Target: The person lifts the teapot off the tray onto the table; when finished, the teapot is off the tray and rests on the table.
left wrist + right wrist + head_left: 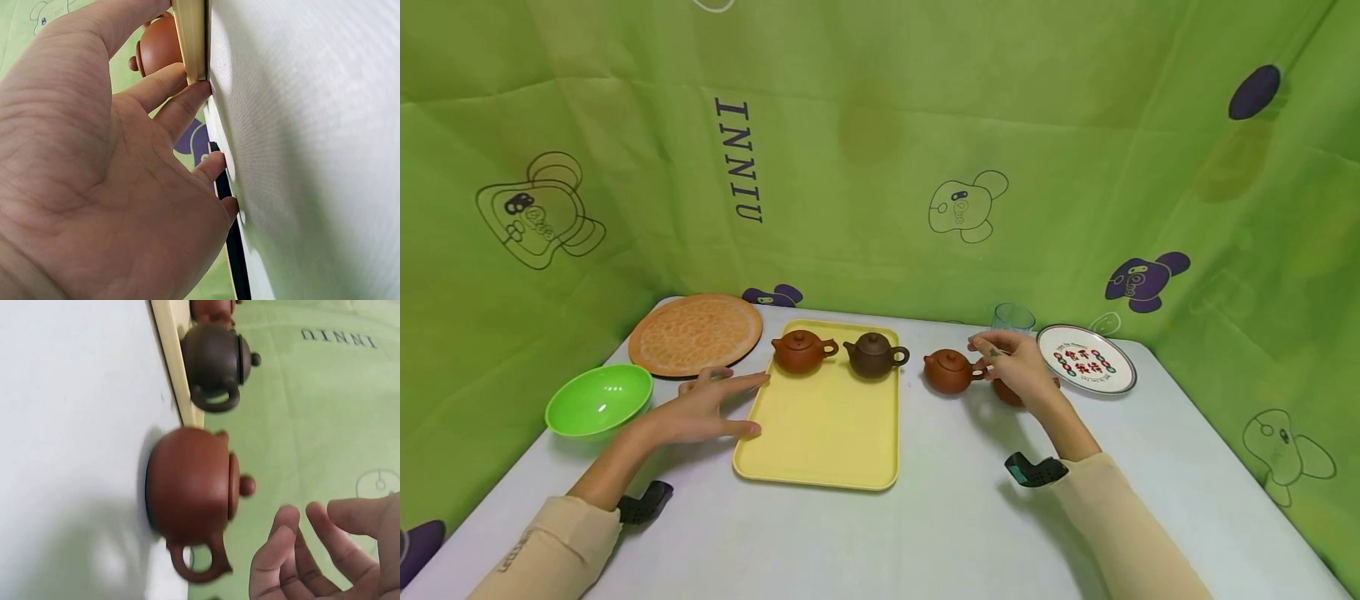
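My left hand (703, 408) rests at the left rim of a yellow tray (820, 437), thumb and fingers spread; in the left wrist view fingertips touch the tray's side. On the tray's far half stand a reddish-brown teapot (800, 353) and a dark brown teapot (871, 358). Right of the tray, another reddish-brown teapot (947, 373) stands upright on the table, its lid on. My right hand (1021, 368) hovers by its handle, fingers loosely bent and holding nothing; the right wrist view shows a gap between them. Beneath that hand a further reddish-brown teapot (1007, 394) is mostly hidden.
At the left lie a bright green bowl (598, 402) and a round orange board (696, 333). At the back right are a clear glass (1013, 317) and a white plate (1086, 358) with red lettering. Green patterned cloth (865, 208) encloses the white table (940, 533).
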